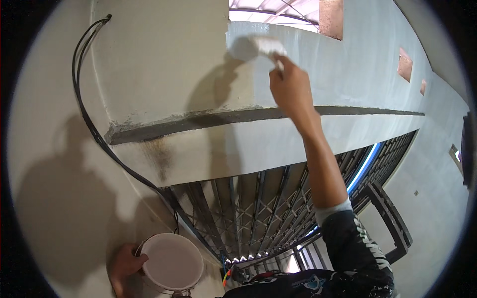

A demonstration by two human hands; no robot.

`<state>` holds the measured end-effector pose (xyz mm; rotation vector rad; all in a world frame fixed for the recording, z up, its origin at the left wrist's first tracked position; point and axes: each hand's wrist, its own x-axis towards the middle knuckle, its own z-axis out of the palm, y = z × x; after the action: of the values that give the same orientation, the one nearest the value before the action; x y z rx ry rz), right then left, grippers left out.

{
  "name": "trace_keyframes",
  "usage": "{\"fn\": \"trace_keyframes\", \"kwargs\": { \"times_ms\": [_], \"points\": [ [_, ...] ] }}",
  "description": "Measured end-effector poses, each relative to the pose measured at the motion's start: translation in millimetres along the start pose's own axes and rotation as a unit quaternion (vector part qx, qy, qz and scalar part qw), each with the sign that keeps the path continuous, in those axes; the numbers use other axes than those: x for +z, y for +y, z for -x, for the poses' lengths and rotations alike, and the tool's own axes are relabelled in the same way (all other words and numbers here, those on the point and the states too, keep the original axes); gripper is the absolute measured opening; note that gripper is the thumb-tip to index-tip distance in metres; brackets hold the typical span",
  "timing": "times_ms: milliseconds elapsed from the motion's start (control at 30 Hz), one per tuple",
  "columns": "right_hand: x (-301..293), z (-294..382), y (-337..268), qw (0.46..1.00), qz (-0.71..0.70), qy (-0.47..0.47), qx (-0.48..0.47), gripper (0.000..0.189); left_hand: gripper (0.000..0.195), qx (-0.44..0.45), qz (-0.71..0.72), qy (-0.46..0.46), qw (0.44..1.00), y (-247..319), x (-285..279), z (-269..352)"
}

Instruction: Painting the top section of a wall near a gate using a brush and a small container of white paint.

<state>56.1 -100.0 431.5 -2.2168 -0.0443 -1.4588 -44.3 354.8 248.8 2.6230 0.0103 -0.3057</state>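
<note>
Raised in front of the upper wall, my right hand [292, 83] grips the handle of a wide paintbrush [269, 45], which looks blurred. Its bristles are near the wall [238, 80], below the left end of an opening. Pale grey-white paint [335, 82] covers the wall to the right; a beige surface shows to the left. At the lower left, my left hand [130, 260] holds the rim of a round bucket [173, 262] with pale paint or liquid in it. The thumb lies over the rim.
A dark ledge [186, 124] crosses the wall. Black cables [87, 119] hang down the left side. Below is a folding metal lattice gate [257, 212]. A dark frame [391, 219], perhaps part of a ladder, stands at the right. Square openings [404, 66] pierce the upper wall.
</note>
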Motion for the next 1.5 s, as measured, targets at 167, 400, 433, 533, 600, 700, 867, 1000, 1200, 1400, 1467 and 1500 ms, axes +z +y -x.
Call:
{"fn": "trace_keyframes", "kwargs": {
  "times_ms": [167,400,433,533,600,700,867,1000,1200,1400,1467,1500],
  "points": [
    [1,-49,29,0.996,0.037,0.059,-0.053,0.038,0.032,-0.045,0.011,-0.032,0.998,36,-7,1],
    [4,21,31,1.000,0.004,0.001,-0.007,0.034,0.033,-0.034,0.038,-0.034,0.998,2,-3,-1],
    [-4,12,24,1.000,0.006,0.001,-0.006,0.034,0.035,-0.066,0.074,-0.059,0.993,5,-4,-2],
    [-21,-34,20,0.999,0.019,0.028,-0.007,0.034,0.037,-0.010,0.008,-0.042,0.999,-9,1,-12],
    [-18,-54,37,0.994,0.059,0.065,-0.067,0.037,0.038,0.008,-0.006,-0.037,0.999,-13,4,-19],
    [-6,-23,56,0.997,0.061,0.041,-0.035,0.037,0.038,0.007,-0.009,-0.022,1.000,-9,5,-15],
    [-26,11,39,0.997,0.004,-0.046,0.063,0.036,0.039,-0.040,0.061,-0.059,0.996,5,-5,-5],
    [-36,-38,46,0.997,0.024,0.059,-0.035,0.035,0.043,-0.003,-0.045,-0.027,0.999,-6,1,-15],
    [-11,-13,65,0.998,0.064,0.010,-0.017,0.034,0.047,-0.043,-0.004,-0.033,0.999,-7,3,-11],
    [-60,-25,53,0.998,0.054,0.023,-0.023,0.036,0.042,-0.049,-0.038,-0.034,0.998,-9,5,-13],
    [-57,-51,61,0.997,0.057,0.038,-0.040,0.037,0.038,-0.036,-0.104,-0.019,0.994,-7,5,-12],
    [-54,-61,67,0.995,0.068,0.047,-0.058,0.037,0.037,-0.054,-0.084,-0.029,0.995,9,5,-10]
  ]
}}
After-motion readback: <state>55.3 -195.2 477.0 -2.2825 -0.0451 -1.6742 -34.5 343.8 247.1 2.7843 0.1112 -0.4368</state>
